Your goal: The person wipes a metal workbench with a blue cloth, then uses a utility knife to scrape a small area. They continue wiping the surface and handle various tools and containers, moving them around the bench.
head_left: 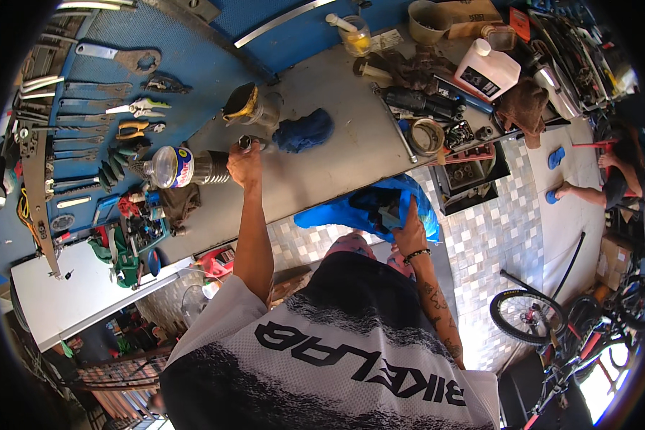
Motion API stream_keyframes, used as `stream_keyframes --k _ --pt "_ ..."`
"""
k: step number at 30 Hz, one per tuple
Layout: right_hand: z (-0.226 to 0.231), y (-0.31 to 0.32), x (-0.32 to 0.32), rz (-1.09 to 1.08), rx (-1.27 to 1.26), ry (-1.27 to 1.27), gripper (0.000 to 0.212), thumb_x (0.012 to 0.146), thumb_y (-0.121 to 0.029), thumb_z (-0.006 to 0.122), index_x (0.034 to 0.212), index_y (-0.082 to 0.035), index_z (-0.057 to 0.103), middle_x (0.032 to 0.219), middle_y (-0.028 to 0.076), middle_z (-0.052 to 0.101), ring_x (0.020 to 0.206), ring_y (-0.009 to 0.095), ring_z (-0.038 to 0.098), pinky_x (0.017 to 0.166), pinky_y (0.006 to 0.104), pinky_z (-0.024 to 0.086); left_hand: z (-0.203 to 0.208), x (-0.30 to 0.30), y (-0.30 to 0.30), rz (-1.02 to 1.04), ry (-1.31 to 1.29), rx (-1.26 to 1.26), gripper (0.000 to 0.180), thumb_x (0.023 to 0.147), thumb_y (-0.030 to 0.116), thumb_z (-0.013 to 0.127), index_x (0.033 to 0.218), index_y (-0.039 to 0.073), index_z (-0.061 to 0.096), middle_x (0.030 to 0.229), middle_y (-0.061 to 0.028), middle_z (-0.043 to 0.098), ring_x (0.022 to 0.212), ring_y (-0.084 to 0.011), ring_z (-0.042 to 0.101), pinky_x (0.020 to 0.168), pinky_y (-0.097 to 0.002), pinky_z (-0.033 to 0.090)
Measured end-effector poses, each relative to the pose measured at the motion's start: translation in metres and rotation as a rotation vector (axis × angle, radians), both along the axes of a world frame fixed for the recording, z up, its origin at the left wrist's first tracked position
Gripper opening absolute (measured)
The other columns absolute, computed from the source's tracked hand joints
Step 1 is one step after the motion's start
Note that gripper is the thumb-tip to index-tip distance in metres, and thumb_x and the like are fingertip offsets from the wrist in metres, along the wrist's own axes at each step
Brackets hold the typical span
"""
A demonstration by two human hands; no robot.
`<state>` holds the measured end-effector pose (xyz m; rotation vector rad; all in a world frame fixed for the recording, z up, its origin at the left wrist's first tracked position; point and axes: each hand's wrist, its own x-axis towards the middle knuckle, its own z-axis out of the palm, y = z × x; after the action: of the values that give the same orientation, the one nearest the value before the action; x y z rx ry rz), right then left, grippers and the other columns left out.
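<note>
— Where are your hands?

— Your left hand (244, 166) has its fingers closed on a small dark metal part (246, 142) over the grey worktop (322, 179), near its left end. Your right hand (409, 231) clamps a bright blue cloth (351, 211) at the near edge.

— Any packages?

— A clear plastic jar with a colourful label (170, 167) lies just left of your left hand; a white rectangular bottle (487, 70) stands towards the far right corner. The worktop's middle lies bare.

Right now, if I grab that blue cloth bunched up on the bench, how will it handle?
The blue cloth lies crumpled in soft folds, so it would likely go floppy and drape when lifted. It looks light for its bulk. Pushed across the bare grey bench, it would probably slide and bunch, not roll.
</note>
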<state>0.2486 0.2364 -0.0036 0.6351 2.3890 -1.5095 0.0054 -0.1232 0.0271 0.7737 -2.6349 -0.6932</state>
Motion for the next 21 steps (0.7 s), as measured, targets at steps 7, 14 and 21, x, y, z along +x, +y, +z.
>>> stream_keyframes --k 7,14,21 --pt "-0.016 -0.001 0.003 0.059 0.188 0.316 0.102 0.079 0.01 0.064 0.167 -0.007 0.017 0.103 0.033 0.074 0.068 0.04 0.076 0.058 0.0461 0.064 0.01 0.021 0.042 -0.259 0.265 -0.267 0.051 0.087 0.045 0.081 0.127 0.014 0.071 0.125 -0.0178 0.067 0.123 -0.0399 0.059 0.103 -0.051 0.05" --pt "-0.007 0.001 -0.002 0.023 -0.004 0.015 0.101 0.08 0.009 0.06 0.169 -0.011 0.014 0.095 0.029 0.075 0.062 0.034 0.075 0.054 0.0439 0.062 -0.023 -0.027 0.112 -0.943 0.193 -0.477 0.039 0.096 0.023 0.071 0.135 0.02 0.072 0.121 -0.0145 0.065 0.108 -0.0378 0.061 0.099 -0.0499 0.05" --pt "-0.01 0.002 0.002 -0.031 0.043 0.011 0.1 0.08 0.009 0.058 0.168 -0.01 0.015 0.095 0.029 0.075 0.062 0.036 0.075 0.054 0.0445 0.062 -0.066 -0.18 0.148 -0.603 0.234 -0.569 0.03 0.094 0.017 0.072 0.125 0.015 0.074 0.117 -0.0151 0.065 0.106 -0.0382 0.064 0.096 -0.0488 0.055"
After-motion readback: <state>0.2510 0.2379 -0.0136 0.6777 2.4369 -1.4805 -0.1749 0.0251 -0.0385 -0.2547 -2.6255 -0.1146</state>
